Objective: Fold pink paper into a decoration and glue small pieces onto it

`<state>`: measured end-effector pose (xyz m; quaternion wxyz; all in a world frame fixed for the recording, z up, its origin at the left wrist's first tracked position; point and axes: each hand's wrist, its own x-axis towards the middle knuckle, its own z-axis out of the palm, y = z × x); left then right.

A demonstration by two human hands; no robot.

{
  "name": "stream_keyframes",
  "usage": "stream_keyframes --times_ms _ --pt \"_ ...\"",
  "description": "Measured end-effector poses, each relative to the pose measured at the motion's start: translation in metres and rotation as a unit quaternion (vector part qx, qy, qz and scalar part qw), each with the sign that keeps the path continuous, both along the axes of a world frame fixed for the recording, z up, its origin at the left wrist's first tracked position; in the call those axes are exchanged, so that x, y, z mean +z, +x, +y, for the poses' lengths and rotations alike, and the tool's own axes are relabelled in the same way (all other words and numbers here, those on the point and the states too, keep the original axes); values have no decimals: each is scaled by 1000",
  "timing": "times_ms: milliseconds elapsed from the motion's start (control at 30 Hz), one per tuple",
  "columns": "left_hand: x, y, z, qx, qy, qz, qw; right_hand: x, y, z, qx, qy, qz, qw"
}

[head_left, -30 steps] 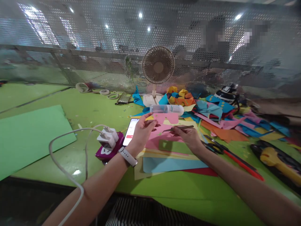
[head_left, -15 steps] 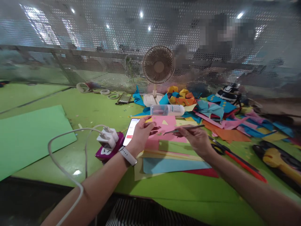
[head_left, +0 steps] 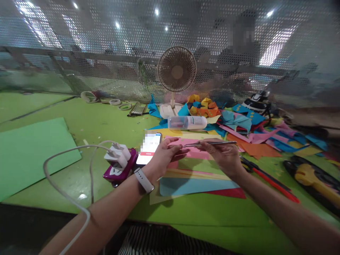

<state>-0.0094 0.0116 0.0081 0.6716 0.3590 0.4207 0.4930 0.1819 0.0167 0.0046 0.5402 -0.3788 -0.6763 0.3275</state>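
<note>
My left hand [head_left: 166, 156] pinches the near edge of a pink paper piece [head_left: 195, 149] low over a stack of coloured sheets [head_left: 196, 175]. My right hand [head_left: 224, 154] grips metal tweezers [head_left: 209, 143], whose tips point left and reach the pink paper beside my left fingers. A white watch sits on my left wrist. A phone [head_left: 148, 153] with a lit screen lies just left of my left hand.
A purple power strip [head_left: 119, 166] with white plugs and a cable lies at the left. A clear bottle [head_left: 187, 122] lies behind the paper, a small fan [head_left: 176, 71] stands further back. Red-handled scissors [head_left: 268, 180] and a yellow tool [head_left: 315, 180] lie at the right, amid paper scraps [head_left: 239, 122].
The pink paper has come down from in front of the bottle to just above the sheets. My right hand brought the tweezers' tips leftward onto the paper.
</note>
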Motion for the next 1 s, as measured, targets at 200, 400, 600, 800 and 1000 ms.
stream_keyframes --times_ms 200,400,600,800,1000 --pt "1 0 0 10 3 -13 1000 5 1 0 -10 -13 34 999" --pt "3 1 -2 20 34 -30 999 2 -2 7 -16 -124 163 979" --pt "6 5 -7 32 48 -35 998 2 -4 8 -11 -167 196 966" --pt "5 6 -7 26 68 -25 997 3 -4 9 -10 -181 201 963" --pt "6 8 -7 34 96 1 995 4 -4 9 -11 -189 201 961"
